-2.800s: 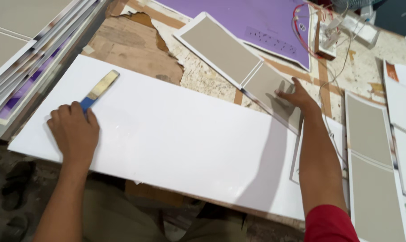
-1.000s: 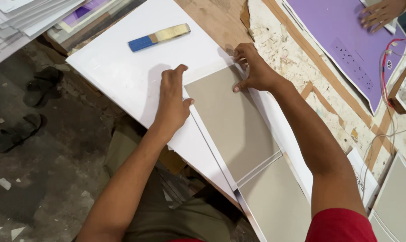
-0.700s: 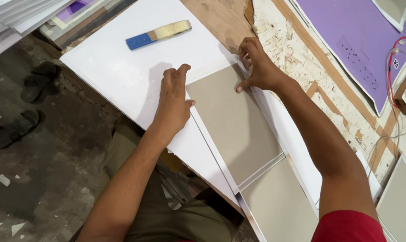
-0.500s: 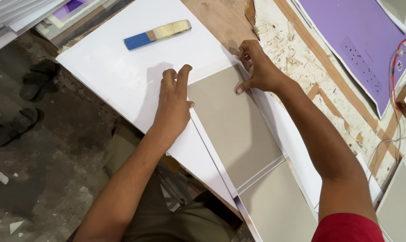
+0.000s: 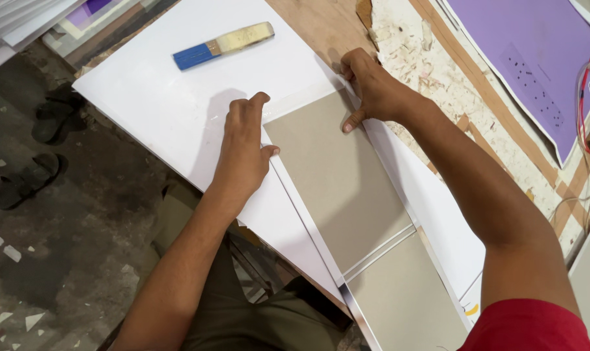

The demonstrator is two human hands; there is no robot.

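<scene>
Both forearms are bare from the wrists up, with no watch, rings or gloves on the left hand (image 5: 243,146) or the right hand (image 5: 370,88). A short red sleeve (image 5: 529,325) covers the right upper arm at the near right. Olive-brown trousers (image 5: 243,312) cover the legs.

Left hand (image 5: 243,153) and right hand (image 5: 370,88) press a grey board (image 5: 334,182) onto white sheet (image 5: 165,104); brush (image 5: 223,45) at 11 o'clock.
</scene>
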